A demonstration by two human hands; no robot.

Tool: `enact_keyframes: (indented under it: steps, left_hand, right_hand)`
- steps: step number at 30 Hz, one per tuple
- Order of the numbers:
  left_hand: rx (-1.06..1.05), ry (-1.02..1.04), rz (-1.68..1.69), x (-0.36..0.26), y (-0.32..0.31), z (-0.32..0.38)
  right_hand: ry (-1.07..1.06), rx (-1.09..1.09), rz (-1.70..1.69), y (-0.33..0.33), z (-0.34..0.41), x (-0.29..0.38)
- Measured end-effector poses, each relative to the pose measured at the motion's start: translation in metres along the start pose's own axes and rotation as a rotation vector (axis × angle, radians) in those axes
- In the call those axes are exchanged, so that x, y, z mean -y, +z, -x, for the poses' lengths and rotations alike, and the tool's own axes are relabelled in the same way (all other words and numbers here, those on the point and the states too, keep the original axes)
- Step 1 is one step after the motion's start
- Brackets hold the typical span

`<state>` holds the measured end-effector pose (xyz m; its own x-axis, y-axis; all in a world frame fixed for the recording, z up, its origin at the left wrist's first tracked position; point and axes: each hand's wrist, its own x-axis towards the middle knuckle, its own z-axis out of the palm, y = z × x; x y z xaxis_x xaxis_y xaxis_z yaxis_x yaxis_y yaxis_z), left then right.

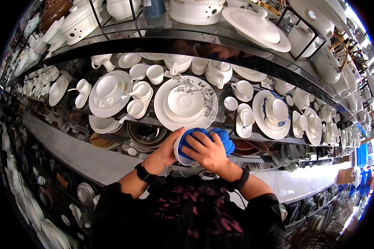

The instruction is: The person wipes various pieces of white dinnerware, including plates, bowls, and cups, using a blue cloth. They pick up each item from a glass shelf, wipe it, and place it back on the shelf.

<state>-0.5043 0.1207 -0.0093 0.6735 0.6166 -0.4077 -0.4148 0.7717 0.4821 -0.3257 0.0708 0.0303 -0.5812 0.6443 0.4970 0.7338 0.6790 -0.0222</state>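
Close to my chest, my left hand [164, 152] grips a white ceramic bowl [176, 146] by its outer side, and the bowl is tilted with its mouth facing right. Pressed inside that mouth is a blue cloth [225, 140], bunched under the fingers of my right hand [209, 151]. Part of the cloth hangs out beyond the rim on the right. Just ahead on the glass shelf lies a large white plate [162, 115] with grey landscape decoration. It carries a smaller plate [167, 107] and a white bowl [186, 101].
Close around stand spoon rests with bowls and spoons [137, 107], a blue-patterned place setting [258, 124], a teapot [218, 73] and cups [155, 74]. An upper shelf edge [174, 45] juts out above, bearing a lidded dish [258, 28]. Lower shelves hold stacked plates [104, 141]; more crockery racks stand behind me.
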Motion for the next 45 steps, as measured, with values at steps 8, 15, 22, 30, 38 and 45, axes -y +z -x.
enact_keyframes:
  steps: [8, 15, 22, 30, 38, 45]
  left_hand:
    - [-0.032, 0.372, -0.430, 0.025, -0.018, -0.005]
    - [0.021, 0.472, -0.600, 0.035, -0.027, -0.009]
    - [-0.052, 0.524, -0.661, 0.027, -0.015, -0.003]
    - [-0.087, 0.047, -0.043, 0.033, -0.006, -0.007]
    - [-0.089, 0.249, -0.235, 0.040, -0.008, -0.012]
    - [0.001, 0.228, -0.173, 0.037, -0.022, -0.015]
  right_hand:
    - [0.380, 0.175, -0.437, 0.027, 0.021, 0.014]
    - [0.950, 0.165, -1.715, 0.035, 0.054, -0.003]
    - [0.574, 0.113, -1.193, 0.027, 0.045, 0.013]
    - [0.096, -0.086, -0.102, 0.008, 0.036, -0.004]
    - [0.468, 0.048, -0.417, 0.031, 0.041, 0.014]
    - [0.415, 0.047, -1.044, 0.003, 0.046, -0.013]
